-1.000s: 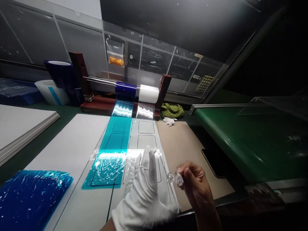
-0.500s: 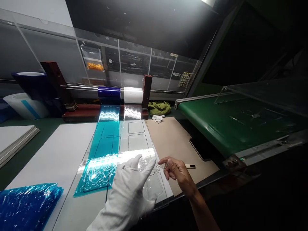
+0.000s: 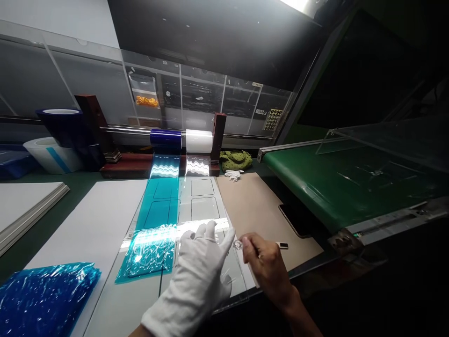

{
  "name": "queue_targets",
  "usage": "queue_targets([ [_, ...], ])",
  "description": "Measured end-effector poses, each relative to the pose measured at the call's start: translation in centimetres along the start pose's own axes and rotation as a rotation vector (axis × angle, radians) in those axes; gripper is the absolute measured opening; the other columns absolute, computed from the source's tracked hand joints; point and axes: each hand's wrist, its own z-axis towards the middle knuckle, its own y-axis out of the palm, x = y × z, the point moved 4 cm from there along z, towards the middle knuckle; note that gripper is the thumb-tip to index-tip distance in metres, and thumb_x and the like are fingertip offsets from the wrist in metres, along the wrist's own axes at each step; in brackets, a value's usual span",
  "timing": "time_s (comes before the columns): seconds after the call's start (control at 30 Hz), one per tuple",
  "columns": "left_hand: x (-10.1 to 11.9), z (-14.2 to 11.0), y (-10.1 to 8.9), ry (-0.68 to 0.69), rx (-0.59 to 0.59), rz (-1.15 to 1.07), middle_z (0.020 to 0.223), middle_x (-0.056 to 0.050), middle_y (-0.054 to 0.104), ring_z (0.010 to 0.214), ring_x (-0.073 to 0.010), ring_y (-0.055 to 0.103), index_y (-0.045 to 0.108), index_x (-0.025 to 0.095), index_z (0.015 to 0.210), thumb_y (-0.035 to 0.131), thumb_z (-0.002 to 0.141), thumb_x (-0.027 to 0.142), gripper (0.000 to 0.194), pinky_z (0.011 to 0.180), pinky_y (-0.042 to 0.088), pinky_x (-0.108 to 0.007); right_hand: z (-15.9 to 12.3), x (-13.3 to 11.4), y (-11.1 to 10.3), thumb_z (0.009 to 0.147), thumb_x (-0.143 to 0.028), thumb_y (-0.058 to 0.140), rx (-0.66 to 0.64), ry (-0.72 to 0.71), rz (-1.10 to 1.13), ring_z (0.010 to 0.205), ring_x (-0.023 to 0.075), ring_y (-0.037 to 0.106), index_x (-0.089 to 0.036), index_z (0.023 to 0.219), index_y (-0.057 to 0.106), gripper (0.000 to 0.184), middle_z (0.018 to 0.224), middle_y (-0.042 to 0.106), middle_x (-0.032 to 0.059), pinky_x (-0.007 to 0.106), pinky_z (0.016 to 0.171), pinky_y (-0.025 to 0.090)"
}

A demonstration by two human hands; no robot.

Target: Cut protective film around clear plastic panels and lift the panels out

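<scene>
Clear plastic film [image 3: 237,245] is pinched at a small curled corner between the thumb and fingertips of the bare right hand [image 3: 268,264]. A wider clear sheet [image 3: 233,276] lies just below that pinch, though glare hides whether the two are one piece. The left hand [image 3: 196,267], in a white cotton glove, stands with its fingers straight and close together over the sheet, and the view does not show whether it grips anything. The hands are apart but just beside each other, the gloved fingertips near the pinched corner.

Everything else is placed around a steel roller bar [image 3: 133,129], held by dark red wooden uprights [image 3: 218,131] at the back of the worktop [image 3: 75,180]. A blue film roll [image 3: 165,138] and a white film roll [image 3: 199,141] sit side by side on it. From the blue roll, a teal film strip [image 3: 157,201] runs toward the person, ending in a rumpled stretch beside the gloved hand. In front of the white roll lies a panel marked with rounded rectangle outlines [image 3: 201,201]. Front and right of the bar are a kraft card sheet [image 3: 263,210] and a green conveyor belt [image 3: 336,187]. Crumpled blue film [image 3: 45,290] lies well forward of the bar, at the left.
</scene>
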Motion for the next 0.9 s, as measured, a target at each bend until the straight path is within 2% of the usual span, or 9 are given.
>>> queue_targets([
  [0.13, -0.6, -1.7, 2.7, 0.051, 0.286, -0.473, 0.134, -0.014, 0.032, 0.118, -0.0350, 0.045, 0.034, 0.032, 0.133, 0.067, 0.057, 0.031, 0.083, 0.090, 0.044, -0.050, 0.6, 2.9, 1.5, 0.087, -0.048, 0.048, -0.157, 0.348, 0.725, 0.039, 0.0064, 0.022, -0.016, 0.075, 0.057, 0.035, 0.043, 0.034, -0.0087, 0.021, 0.041, 0.015],
  [0.27, 0.2, -1.7, 3.8, 0.061, 0.400, -0.664, 0.137, -0.014, 0.028, 0.128, -0.0319, 0.038, 0.027, 0.028, 0.135, 0.066, 0.060, 0.025, 0.085, 0.096, 0.044, -0.045, 1.0, 3.3, 1.4, 0.083, -0.048, 0.053, -0.184, 0.389, 0.821, 0.039, 0.0059, 0.019, -0.017, 0.068, 0.055, 0.034, 0.042, 0.029, -0.0102, 0.021, 0.042, 0.014],
  [0.33, 0.7, -1.1, 2.9, 0.038, 0.323, -0.497, 0.138, -0.016, 0.031, 0.120, -0.0362, 0.045, 0.034, 0.031, 0.134, 0.067, 0.060, 0.032, 0.081, 0.090, 0.044, -0.050, 0.8, 2.2, 0.0, 0.087, -0.047, 0.050, -0.068, 0.275, 0.558, 0.042, 0.0078, 0.028, -0.018, 0.069, 0.057, 0.035, 0.045, 0.036, -0.0072, 0.022, 0.044, 0.020],
  [0.47, 0.8, -0.1, 0.4, -0.038, 0.015, -0.154, 0.125, -0.019, 0.050, 0.111, -0.0418, 0.052, 0.047, 0.032, 0.130, 0.063, 0.058, 0.030, 0.074, 0.084, 0.042, -0.055, -0.2, -1.0, -1.4, 0.089, -0.037, 0.050, 0.089, 0.060, -0.057, 0.049, 0.0111, 0.042, -0.018, 0.077, 0.063, 0.026, 0.056, 0.051, -0.0017, 0.025, 0.051, 0.028],
  [0.53, 0.5, -0.1, -0.4, -0.063, -0.060, -0.102, 0.122, -0.018, 0.055, 0.108, -0.0407, 0.055, 0.047, 0.034, 0.131, 0.063, 0.057, 0.030, 0.075, 0.082, 0.042, -0.054, -0.3, -0.9, -0.9, 0.090, -0.037, 0.049, 0.063, 0.061, -0.041, 0.048, 0.0104, 0.040, -0.018, 0.076, 0.062, 0.026, 0.054, 0.048, -0.0030, 0.024, 0.050, 0.027],
  [0.67, 0.1, -1.5, -0.1, 0.023, -0.101, -0.163, 0.129, -0.015, 0.050, 0.100, -0.0405, 0.058, 0.046, 0.043, 0.130, 0.068, 0.050, 0.035, 0.084, 0.078, 0.045, -0.054, 0.0, 3.0, -1.3, 0.084, -0.046, 0.057, 0.092, 0.240, 0.422, 0.042, 0.0075, 0.028, -0.016, 0.059, 0.058, 0.039, 0.047, 0.035, -0.0064, 0.021, 0.041, 0.022],
  [0.77, -0.4, -3.2, 1.3, 0.076, 0.007, -0.297, 0.129, -0.011, 0.051, 0.103, -0.0401, 0.057, 0.049, 0.043, 0.128, 0.068, 0.045, 0.031, 0.086, 0.083, 0.046, -0.055, -1.9, 5.6, -5.5, 0.084, -0.050, 0.054, 0.377, 0.283, 0.501, 0.043, 0.0071, 0.027, -0.017, 0.066, 0.058, 0.038, 0.049, 0.035, -0.0069, 0.020, 0.040, 0.020],
  [0.83, -1.0, -3.9, 2.9, 0.091, 0.134, -0.538, 0.131, -0.009, 0.050, 0.108, -0.0383, 0.055, 0.037, 0.042, 0.137, 0.066, 0.050, 0.038, 0.092, 0.086, 0.047, -0.056, -5.2, 5.7, -10.3, 0.087, -0.047, 0.050, 0.777, 0.197, 0.376, 0.048, 0.0085, 0.035, -0.019, 0.084, 0.059, 0.030, 0.059, 0.044, -0.0049, 0.020, 0.044, 0.027],
  [0.9, -1.8, -3.9, 4.9, 0.083, 0.242, -0.814, 0.129, -0.010, 0.055, 0.106, -0.0377, 0.057, 0.018, 0.036, 0.146, 0.061, 0.056, 0.051, 0.101, 0.085, 0.048, -0.058, -9.7, 4.8, -15.4, 0.089, -0.044, 0.048, 1.290, 0.026, 0.114, 0.054, 0.0108, 0.042, -0.021, 0.101, 0.058, 0.028, 0.069, 0.050, -0.0022, 0.023, 0.049, 0.033],
])
